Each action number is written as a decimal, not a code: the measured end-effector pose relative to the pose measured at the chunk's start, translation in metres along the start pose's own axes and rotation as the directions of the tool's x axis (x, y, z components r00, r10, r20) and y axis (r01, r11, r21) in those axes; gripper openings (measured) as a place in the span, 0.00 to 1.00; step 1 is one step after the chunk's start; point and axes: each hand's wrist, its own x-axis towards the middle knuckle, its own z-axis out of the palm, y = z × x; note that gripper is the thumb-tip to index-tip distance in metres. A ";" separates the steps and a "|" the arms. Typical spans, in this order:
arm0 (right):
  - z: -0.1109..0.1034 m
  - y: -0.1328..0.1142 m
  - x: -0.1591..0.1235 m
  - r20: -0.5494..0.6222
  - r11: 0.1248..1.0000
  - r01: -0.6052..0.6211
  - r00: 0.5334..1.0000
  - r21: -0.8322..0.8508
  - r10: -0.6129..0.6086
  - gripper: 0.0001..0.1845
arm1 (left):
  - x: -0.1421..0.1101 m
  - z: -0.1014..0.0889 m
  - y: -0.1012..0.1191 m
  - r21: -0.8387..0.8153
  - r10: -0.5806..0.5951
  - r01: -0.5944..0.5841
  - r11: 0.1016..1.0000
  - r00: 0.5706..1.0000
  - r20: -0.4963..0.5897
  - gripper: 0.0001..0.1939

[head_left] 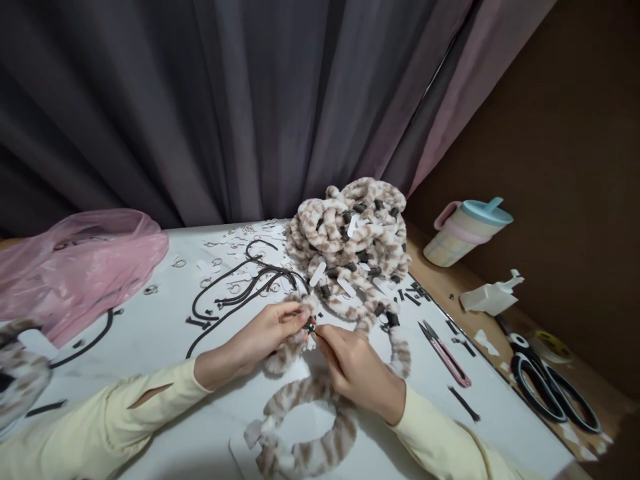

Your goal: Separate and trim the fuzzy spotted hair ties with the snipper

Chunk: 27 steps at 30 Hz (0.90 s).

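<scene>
My left hand (pixel 267 333) is closed on the end of a plush strap (pixel 284 357), white with brown patches, over the middle of the table. Close beside it, my right hand (pixel 357 370) pinches a small dark piece at the strap's end. The fingertips nearly meet there, and they partly hide that piece, so its kind is unclear. Below the hands lies a plush loop (pixel 345 433) of the same fabric. Just behind them, several black cords (pixel 240 293) are spread on the tabletop.
A heap of plush loops (pixel 370 193) with dark bindings and white tags rises behind. Metal rings (pixel 179 263) lie scattered to its left, near a pink plastic bag (pixel 100 260). Thread snips (pixel 445 357), scissors (pixel 550 387), a white bottle (pixel 490 299) and a lidded cup (pixel 455 233) are at right.
</scene>
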 end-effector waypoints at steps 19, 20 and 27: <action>0.005 -0.002 0.001 0.101 0.976 0.051 0.994 -0.210 -0.030 0.09 | 0.006 0.002 -0.012 0.246 0.132 -0.121 0.962 0.991 -0.027 0.20; 0.005 -0.001 0.001 0.110 0.977 0.050 0.994 -0.207 -0.028 0.09 | 0.006 0.002 -0.012 0.257 0.136 -0.124 0.958 0.990 -0.030 0.20; 0.003 -0.005 0.003 0.025 0.993 -0.116 0.993 0.016 0.116 0.13 | 0.003 0.004 -0.007 0.287 0.197 -0.169 0.943 0.978 -0.070 0.18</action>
